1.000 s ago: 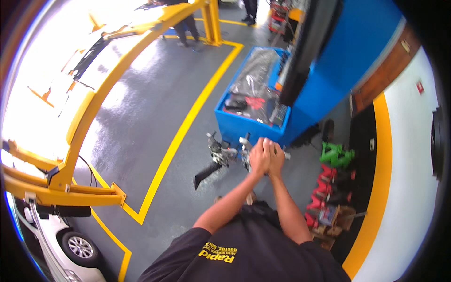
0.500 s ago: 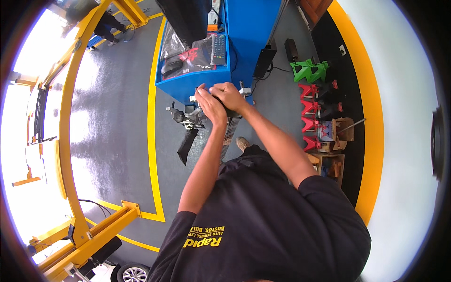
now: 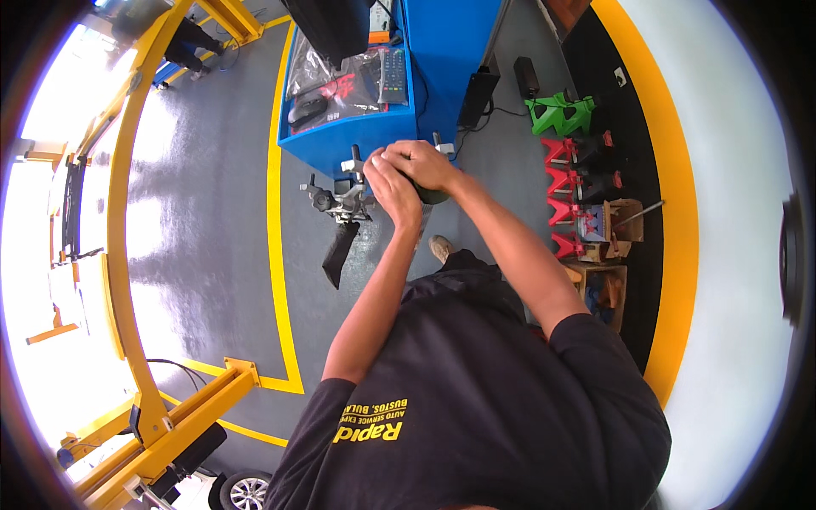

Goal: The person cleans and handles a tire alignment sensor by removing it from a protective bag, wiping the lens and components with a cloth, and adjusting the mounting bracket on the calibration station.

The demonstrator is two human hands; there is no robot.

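In front of a blue cabinet [image 3: 353, 126], my two hands meet over a dark object [image 3: 432, 196]. My left hand [image 3: 393, 192] lies against its left side, fingers pressed together. Over the top, my right hand [image 3: 422, 165] curls, its fingertips touching those of the left. The palms hide most of the object, so I cannot make out its kind. Just left of my hands is a grey metal clamp-like fixture [image 3: 340, 202] with knobs and a black flat panel [image 3: 341, 255] hanging below. Silver brackets with dark pegs [image 3: 351, 165] show on either side of my hands.
A computer mouse [image 3: 308, 110] and keyboard [image 3: 393, 76] rest on the cabinet top beneath a dark monitor [image 3: 336, 30]. Red stands [image 3: 561, 180], a green stand [image 3: 561, 115] and boxes [image 3: 603, 289] line the right wall. Yellow lift frame [image 3: 121, 212] at left; a person's legs [image 3: 194, 42] beyond.
My hands have shifted slightly right and closer together over the dark object. The striped panel beneath them is now mostly hidden. The view has moved a little.
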